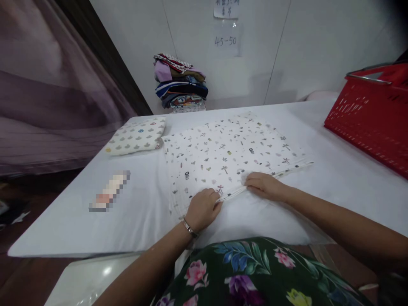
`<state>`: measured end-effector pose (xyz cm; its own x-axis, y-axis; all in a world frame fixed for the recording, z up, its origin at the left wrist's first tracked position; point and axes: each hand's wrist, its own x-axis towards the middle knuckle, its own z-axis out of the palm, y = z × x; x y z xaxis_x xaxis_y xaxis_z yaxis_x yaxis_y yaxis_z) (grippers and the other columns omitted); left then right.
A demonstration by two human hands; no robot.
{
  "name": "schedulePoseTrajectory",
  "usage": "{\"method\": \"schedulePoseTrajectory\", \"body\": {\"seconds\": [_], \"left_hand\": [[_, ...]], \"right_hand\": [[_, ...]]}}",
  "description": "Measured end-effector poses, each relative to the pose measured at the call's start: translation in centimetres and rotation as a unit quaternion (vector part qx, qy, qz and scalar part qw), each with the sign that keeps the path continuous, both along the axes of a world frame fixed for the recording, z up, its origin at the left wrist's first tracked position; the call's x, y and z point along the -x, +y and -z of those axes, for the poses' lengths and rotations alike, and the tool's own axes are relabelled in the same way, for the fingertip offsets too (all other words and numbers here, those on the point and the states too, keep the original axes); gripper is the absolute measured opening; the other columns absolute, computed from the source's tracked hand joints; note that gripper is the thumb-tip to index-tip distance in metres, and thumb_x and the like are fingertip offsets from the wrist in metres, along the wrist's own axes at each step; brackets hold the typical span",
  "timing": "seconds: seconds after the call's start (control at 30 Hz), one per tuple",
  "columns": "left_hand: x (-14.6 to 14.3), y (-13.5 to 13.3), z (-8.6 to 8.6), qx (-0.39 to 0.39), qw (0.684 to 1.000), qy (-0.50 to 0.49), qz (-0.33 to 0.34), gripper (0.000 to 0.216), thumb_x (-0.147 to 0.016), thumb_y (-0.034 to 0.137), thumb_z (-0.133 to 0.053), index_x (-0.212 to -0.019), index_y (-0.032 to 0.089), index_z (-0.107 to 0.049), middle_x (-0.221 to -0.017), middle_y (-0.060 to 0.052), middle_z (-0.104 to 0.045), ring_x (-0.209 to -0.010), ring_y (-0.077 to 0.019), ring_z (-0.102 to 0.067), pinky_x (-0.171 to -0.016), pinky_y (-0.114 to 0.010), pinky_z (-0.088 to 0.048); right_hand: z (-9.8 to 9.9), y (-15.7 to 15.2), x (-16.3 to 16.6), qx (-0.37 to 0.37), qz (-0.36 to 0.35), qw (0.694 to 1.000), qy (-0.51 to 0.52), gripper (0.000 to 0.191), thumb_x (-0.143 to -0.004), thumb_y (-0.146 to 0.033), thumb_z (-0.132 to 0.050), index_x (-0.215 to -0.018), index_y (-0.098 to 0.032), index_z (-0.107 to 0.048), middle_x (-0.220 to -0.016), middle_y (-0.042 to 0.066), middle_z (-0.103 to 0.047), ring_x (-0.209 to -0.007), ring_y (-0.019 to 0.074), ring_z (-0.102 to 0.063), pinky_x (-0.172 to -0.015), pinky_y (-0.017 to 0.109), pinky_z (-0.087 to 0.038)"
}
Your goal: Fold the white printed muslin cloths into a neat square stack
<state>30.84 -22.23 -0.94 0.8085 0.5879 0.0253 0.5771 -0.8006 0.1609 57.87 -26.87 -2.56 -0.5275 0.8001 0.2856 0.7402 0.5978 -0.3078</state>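
Observation:
A white cloth (223,153) with small printed motifs lies spread flat on the white table (334,140). Both hands rest on its near hem. My left hand (202,208), with a bracelet on the wrist, has its fingers curled and pinches the hem near the cloth's near-left part. My right hand (263,185) lies just to the right, fingers pressed together on the same hem. The hem runs on to the right as a narrow folded strip.
A small folded patterned cloth (137,136) lies at the far left of the table. A stack of folded fabrics (180,83) stands against the back wall. A red plastic basket (372,114) sits at the right. A blurred-out item (110,191) lies near left.

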Motion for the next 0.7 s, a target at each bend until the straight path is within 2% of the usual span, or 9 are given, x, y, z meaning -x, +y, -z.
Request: {"method": "schedulePoseTrajectory", "body": {"seconds": [0.1, 0.23, 0.3, 0.4, 0.53, 0.63, 0.7], "left_hand": [[-0.1, 0.3, -0.2, -0.006, 1.000, -0.010, -0.025, 0.011, -0.084, 0.026, -0.046, -0.084, 0.018, -0.053, -0.085, -0.004, -0.055, -0.080, -0.0167, -0.051, -0.070, -0.030, -0.040], [-0.2, 0.3, -0.2, -0.051, 0.998, -0.009, -0.039, 0.012, -0.085, 0.022, -0.043, -0.089, 0.017, -0.053, -0.084, -0.004, -0.055, -0.078, -0.0173, -0.052, -0.069, -0.030, -0.041], [-0.3, 0.2, 0.0, -0.068, 0.997, 0.010, -0.026, 0.014, -0.085, 0.021, -0.041, -0.091, 0.017, -0.054, -0.083, -0.005, -0.056, -0.077, -0.0177, -0.052, -0.067, -0.031, -0.041], [-0.4, -0.1, 0.4, -0.079, 0.996, 0.037, 0.006, 0.015, -0.085, 0.017, -0.040, -0.090, 0.017, -0.054, -0.082, -0.005, -0.056, -0.076, -0.0182, -0.052, -0.065, -0.031, -0.041], [-0.4, -0.2, 0.7, -0.074, 0.996, 0.041, 0.020, 0.016, -0.086, 0.015, -0.039, -0.086, 0.016, -0.055, -0.083, -0.006, -0.057, -0.075, -0.0182, -0.053, -0.064, -0.031, -0.041], [-0.1, -0.3, 0.9, -0.071, 0.997, 0.025, 0.034, 0.018, -0.087, 0.014, -0.039, -0.087, 0.017, -0.057, -0.103, -0.008, -0.058, -0.083, -0.0181, -0.053, -0.067, -0.032, -0.042], [0.0, -0.4, 1.0, -0.078, 0.996, 0.018, 0.046, 0.021, -0.088, 0.016, -0.037, -0.088, 0.018, -0.058, -0.121, -0.007, -0.052, -0.088, -0.0186, -0.053, -0.071, -0.033, -0.043]], "right_hand": [[-0.4, 0.3, 0.0, 0.032, 0.009, 0.999, 0.026, 0.024, -0.091, -0.024, -0.038, -0.095, -0.017, -0.061, -0.094, 0.009, -0.060, -0.089, 0.0170, -0.054, -0.077, 0.031, -0.046], [0.3, 0.4, 0.1, -0.039, 0.025, 0.999, -0.013, 0.024, -0.091, -0.023, -0.038, -0.095, -0.015, -0.061, -0.096, 0.011, -0.060, -0.089, 0.0191, -0.053, -0.076, 0.033, -0.044], [0.9, 0.3, 0.1, -0.072, 0.017, 0.996, -0.055, 0.025, -0.091, -0.020, -0.037, -0.096, -0.015, -0.061, -0.096, 0.011, -0.061, -0.088, 0.0195, -0.052, -0.075, 0.034, -0.043], [1.2, -0.1, 0.1, -0.074, -0.010, 0.992, -0.099, 0.024, -0.092, -0.018, -0.036, -0.098, -0.017, -0.060, -0.094, 0.009, -0.061, -0.087, 0.0185, -0.051, -0.074, 0.033, -0.041], [1.0, -0.6, 0.1, -0.076, -0.015, 0.992, -0.097, 0.026, -0.092, -0.017, -0.034, -0.099, -0.017, -0.058, -0.094, 0.009, -0.061, -0.088, 0.0180, -0.051, -0.075, 0.033, -0.040], [1.0, -0.6, 0.0, -0.072, -0.007, 0.994, -0.077, 0.026, -0.092, -0.019, -0.033, -0.095, -0.018, -0.059, -0.097, 0.008, -0.060, -0.090, 0.0177, -0.050, -0.077, 0.033, -0.040], [1.2, -0.6, 0.0, -0.070, -0.008, 0.994, -0.078, 0.025, -0.093, -0.020, -0.034, -0.094, -0.019, -0.059, -0.099, 0.008, -0.059, -0.090, 0.0175, -0.050, -0.077, 0.034, -0.040]]}}
